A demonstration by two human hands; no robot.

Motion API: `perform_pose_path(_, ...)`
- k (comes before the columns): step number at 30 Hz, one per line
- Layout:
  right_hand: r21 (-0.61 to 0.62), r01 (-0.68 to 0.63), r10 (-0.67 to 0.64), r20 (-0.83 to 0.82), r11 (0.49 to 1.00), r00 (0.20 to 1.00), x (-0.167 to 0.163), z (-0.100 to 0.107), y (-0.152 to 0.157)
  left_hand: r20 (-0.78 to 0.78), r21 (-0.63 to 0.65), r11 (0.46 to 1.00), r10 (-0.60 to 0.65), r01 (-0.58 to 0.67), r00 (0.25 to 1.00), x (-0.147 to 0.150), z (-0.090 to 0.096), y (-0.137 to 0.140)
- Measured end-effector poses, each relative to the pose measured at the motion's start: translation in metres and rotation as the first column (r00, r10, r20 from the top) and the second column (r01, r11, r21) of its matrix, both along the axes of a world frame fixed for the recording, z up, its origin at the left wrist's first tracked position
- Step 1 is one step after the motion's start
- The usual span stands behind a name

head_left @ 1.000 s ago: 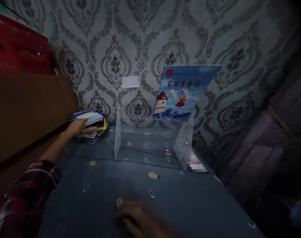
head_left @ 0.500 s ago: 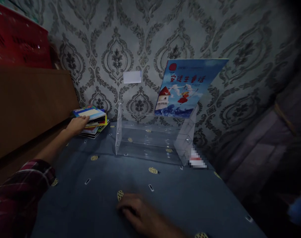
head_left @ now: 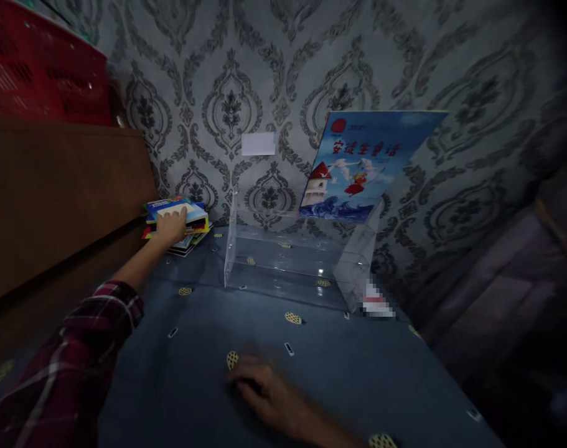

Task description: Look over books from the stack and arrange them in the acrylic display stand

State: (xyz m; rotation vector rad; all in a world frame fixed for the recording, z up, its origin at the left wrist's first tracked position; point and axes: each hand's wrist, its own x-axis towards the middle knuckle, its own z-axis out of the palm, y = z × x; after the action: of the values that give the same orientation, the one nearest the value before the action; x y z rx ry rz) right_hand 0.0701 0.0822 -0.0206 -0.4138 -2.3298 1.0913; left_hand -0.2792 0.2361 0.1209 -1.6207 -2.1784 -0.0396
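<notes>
At the left, my left hand (head_left: 170, 228) is closed on the near edge of a blue-and-white book (head_left: 195, 212), on top of a small stack of books (head_left: 184, 247). The thumb's grip under the edge is partly hidden. My right hand (head_left: 259, 389), slightly blurred, rests low over the tablecloth with loosely bent fingers; a gap shows between thumb and fingers, and nothing is seen in it. Beyond it stands a clear stepped plastic book rack (head_left: 283, 295). A blue picture book (head_left: 358, 168) leans upright on its rear right tier.
A wooden cabinet (head_left: 63, 199) with a red plastic basket (head_left: 45, 68) on it borders the left side. Patterned wallpaper (head_left: 231, 81) rises behind, bearing a white plate (head_left: 258, 144). Dark blue cloth (head_left: 208, 330) covers the table. Pale fabric (head_left: 488, 267) hangs at the right.
My left hand has moved right along the stack, from its left side to the near edge of the top book. The right hand has barely moved. The view has shifted slightly.
</notes>
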Motion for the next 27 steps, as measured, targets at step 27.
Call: perform_pose_path(27, -0.015, 0.043, -0.043, 0.044, 0.999, 0.998, -0.001, 0.006, -0.002, -0.061, 0.073, 0.996, -0.055, 0.059, 0.997, -0.010, -0.024, -0.062)
